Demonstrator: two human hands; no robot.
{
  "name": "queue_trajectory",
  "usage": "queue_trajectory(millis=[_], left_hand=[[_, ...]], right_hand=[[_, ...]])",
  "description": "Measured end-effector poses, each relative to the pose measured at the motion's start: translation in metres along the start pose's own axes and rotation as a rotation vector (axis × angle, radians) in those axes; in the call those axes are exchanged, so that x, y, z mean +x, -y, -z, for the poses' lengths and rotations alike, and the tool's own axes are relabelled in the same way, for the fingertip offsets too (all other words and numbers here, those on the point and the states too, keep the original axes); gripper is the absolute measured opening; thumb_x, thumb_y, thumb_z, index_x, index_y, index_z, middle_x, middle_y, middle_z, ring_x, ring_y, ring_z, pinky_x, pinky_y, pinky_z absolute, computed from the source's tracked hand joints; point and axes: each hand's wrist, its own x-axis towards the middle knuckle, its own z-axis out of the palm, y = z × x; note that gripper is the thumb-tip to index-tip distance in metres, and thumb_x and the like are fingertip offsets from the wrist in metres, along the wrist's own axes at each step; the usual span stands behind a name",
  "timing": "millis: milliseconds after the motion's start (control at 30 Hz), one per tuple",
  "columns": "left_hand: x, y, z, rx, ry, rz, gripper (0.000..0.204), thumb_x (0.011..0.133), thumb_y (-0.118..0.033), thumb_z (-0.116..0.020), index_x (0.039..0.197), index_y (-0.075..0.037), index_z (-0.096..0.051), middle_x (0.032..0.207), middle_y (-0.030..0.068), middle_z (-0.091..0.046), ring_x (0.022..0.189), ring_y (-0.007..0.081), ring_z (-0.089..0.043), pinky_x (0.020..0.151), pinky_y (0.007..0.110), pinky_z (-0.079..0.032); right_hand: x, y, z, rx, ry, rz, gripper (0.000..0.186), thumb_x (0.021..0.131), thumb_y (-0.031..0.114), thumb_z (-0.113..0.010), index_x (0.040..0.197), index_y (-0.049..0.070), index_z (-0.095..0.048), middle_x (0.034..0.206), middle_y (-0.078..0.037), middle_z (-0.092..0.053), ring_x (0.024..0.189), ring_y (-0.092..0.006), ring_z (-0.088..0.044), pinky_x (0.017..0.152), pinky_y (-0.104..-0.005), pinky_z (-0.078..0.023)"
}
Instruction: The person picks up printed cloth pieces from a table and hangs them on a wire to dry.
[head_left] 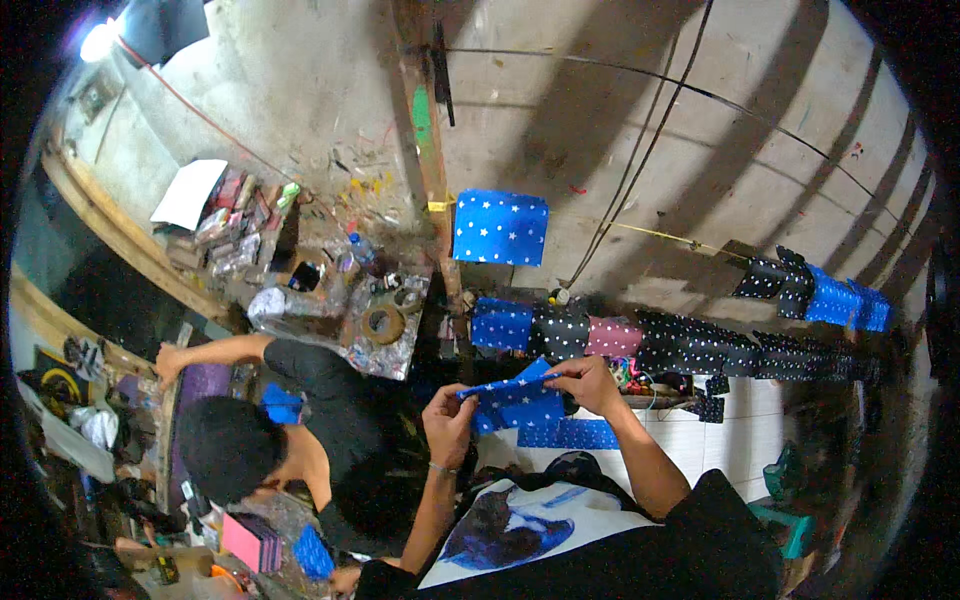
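Below the hanging blue star-print sheet (500, 228), the left hand (447, 418) and right hand (592, 385) pinch opposite ends of a folded blue star-print piece (517, 402) between their fingers, while left of that sheet a tape roll (397, 326) lies on a cluttered counter (398, 368).

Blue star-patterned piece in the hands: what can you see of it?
The blue piece looks thin and flexible, perhaps cloth, with a white pattern including stars. It appears folded or overlapped, held up near the picture's middle: the left hand pinches its left end, the right hand its upper right.
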Motion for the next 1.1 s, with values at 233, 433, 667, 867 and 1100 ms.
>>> queue_trajectory(millis=[233, 433, 667, 867, 1100], left_hand=[[0.014, -0.019, -0.019, -0.265, 0.179, -0.036, 0.067, 0.08, 0.004, -0.066, 0.137, -0.006, -0.031, 0.107, 0.012, -0.06, 0.098, 0.0194, -0.06, 0.082, 0.031, -0.05], [0.004, 0.011, 0.003, -0.279, 0.191, 0.032, 0.057, 0.086, 0.0, -0.06, 0.135, -0.003, -0.032, 0.106, 0.0152, -0.06, 0.095, 0.022, -0.061, 0.083, 0.033, -0.05], [-0.034, 0.049, 0.027, -0.151, 0.083, 0.181, 0.038, 0.092, -0.01, -0.056, 0.126, 0.0, -0.041, 0.1, 0.0157, -0.063, 0.087, 0.0235, -0.065, 0.076, 0.033, -0.053], [-0.056, 0.056, 0.026, -0.096, 0.04, 0.206, 0.033, 0.092, -0.012, -0.056, 0.121, 0.001, -0.046, 0.1, 0.015, -0.064, 0.087, 0.022, -0.065, 0.075, 0.031, -0.053], [-0.06, 0.054, 0.008, -0.083, 0.062, 0.207, 0.029, 0.093, -0.01, -0.055, 0.119, 0.002, -0.049, 0.101, 0.0133, -0.064, 0.087, 0.0191, -0.064, 0.076, 0.029, -0.052]], right_hand=[[0.008, 0.037, 0.055, -0.125, -0.311, 0.233, 0.014, 0.079, 0.002, -0.065, 0.092, 0.003, -0.071, 0.077, -0.004, -0.069, 0.066, -0.0088, -0.059, 0.06, -0.0246, -0.048], [0.065, 0.068, 0.152, -0.19, -0.485, 0.342, 0.03, 0.079, 0.004, -0.064, 0.109, 0.004, -0.067, 0.079, -0.006, -0.069, 0.07, -0.008, -0.059, 0.065, -0.0238, -0.048], [0.125, 0.014, 0.157, 0.261, -0.355, 0.328, 0.061, 0.08, -0.007, -0.064, 0.136, 0.005, -0.044, 0.083, -0.006, -0.068, 0.074, -0.0074, -0.059, 0.07, -0.0213, -0.047], [0.135, -0.009, 0.161, 0.252, -0.348, 0.33, 0.061, 0.08, -0.007, -0.064, 0.136, 0.006, -0.043, 0.084, -0.007, -0.069, 0.075, -0.0077, -0.06, 0.07, -0.0222, -0.048], [0.138, -0.011, 0.166, 0.254, -0.346, 0.324, 0.061, 0.081, -0.005, -0.064, 0.137, 0.006, -0.042, 0.086, -0.009, -0.07, 0.076, -0.0078, -0.061, 0.071, -0.0228, -0.048]])
